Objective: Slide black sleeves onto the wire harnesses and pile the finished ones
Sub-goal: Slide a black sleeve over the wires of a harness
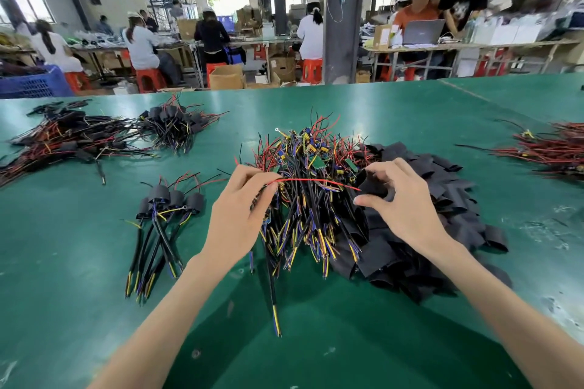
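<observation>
A heap of bare wire harnesses (313,186) with red, black, blue and yellow leads lies in the middle of the green table. My left hand (240,215) pinches one harness at its top, and that harness's red wire (316,181) stretches right. My right hand (401,199) holds a black sleeve (374,185) open at the red wire's tip. A pile of loose black sleeves (436,230) lies to the right of the heap. A small group of sleeved harnesses (164,215) lies to the left of my left hand.
Larger piles of sleeved harnesses (94,136) sit at the far left of the green table (316,341). Another bundle of red wires (550,151) lies at the right edge. Beyond the table, people sit at benches among red stools and cardboard boxes.
</observation>
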{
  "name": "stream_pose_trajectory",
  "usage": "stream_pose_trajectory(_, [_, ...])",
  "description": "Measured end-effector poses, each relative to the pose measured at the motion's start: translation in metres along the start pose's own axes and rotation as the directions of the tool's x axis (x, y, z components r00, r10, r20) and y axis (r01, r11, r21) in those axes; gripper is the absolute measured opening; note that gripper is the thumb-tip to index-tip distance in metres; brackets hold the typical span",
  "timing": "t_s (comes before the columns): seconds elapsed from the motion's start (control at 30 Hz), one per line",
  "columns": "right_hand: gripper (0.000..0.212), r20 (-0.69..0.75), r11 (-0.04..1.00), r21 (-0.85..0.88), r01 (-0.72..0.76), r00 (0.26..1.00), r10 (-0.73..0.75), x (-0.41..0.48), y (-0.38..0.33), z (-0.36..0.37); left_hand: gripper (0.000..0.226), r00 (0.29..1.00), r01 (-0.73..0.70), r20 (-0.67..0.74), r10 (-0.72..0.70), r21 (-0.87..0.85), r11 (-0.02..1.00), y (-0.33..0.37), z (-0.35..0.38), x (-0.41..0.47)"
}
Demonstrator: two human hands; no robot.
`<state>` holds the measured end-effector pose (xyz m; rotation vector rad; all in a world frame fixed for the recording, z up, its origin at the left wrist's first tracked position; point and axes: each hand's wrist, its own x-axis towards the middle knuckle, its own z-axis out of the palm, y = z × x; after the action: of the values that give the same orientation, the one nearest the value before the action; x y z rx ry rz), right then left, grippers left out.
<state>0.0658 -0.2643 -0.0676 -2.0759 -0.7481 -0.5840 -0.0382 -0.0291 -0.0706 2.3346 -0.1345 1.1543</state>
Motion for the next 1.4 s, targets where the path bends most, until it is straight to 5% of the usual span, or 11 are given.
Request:
stream_pose_trajectory(0.77, [0.043, 0.020, 0.989, 0.025, 0.147, 0.989, -0.148, -0.006, -0.016, -0.003, 0.022, 0.999, 0.022, -0.029, -0.021, 0.034, 0.999, 0.004, 0.003, -0.002])
stream_pose_trajectory(1.2, [0.044, -0.133, 0.992, -0.026, 0.122, 0.983, -0.124, -0.005, -0.012, -0.003, 0.032, 0.991, -0.091, 0.101, 0.088, 0.017, 0.996, 0.013, -0.002, -0.007])
stream_pose_trajectory(1.4, [0.042, -0.062, 0.966, -0.153, 0.208, 0.974, -0.219, -0.005, -0.013, -0.002, 0.038, 0.978, -0.153, 0.147, 0.147, 0.034, 0.988, 0.008, -0.002, -0.006])
